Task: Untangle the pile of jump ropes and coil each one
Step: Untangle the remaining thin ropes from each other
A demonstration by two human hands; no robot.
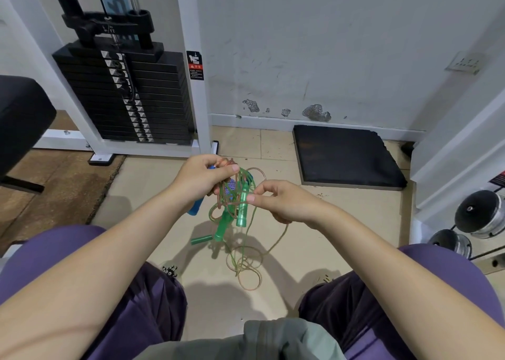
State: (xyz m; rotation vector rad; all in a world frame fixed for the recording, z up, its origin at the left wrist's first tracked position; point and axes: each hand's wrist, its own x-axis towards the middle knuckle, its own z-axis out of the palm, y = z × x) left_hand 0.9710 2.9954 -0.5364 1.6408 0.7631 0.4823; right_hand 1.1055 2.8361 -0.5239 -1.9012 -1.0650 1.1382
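A tangle of jump ropes hangs in the air between my hands, above the tiled floor. My left hand grips the top of the knot, where orange and green cords bunch with a blue-white braided rope. A blue handle sticks out below that hand. My right hand pinches a green cord beside a translucent green handle. Two more green handles dangle lower. Loose loops of green and orange cord trail onto the floor between my knees.
A weight stack machine with a white frame stands at the back left. A black floor mat lies by the wall on the right. Chrome dumbbells sit at the far right. A black padded seat is at the left.
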